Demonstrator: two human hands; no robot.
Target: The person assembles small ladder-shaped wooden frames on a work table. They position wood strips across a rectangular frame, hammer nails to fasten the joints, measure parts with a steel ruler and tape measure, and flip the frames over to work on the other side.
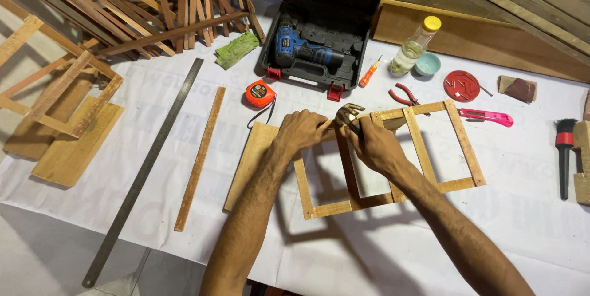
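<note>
At the centre of the frame, the left hand (301, 131) presses on the top rail of one wooden frame (393, 161), fingers closed on it, steadying it flat on the tabletop (528, 210). The right hand (376, 145) grips one hammer (348, 114), fingers wrapped round its handle, the head at the frame's upper edge. One tape measure (260, 94) and one steel ruler (144, 170) lie to the left.

Wooden frame (393, 161) lies on the table (344, 253), drill case (322, 38) behind it, steel ruler (144, 170) to its left
</note>
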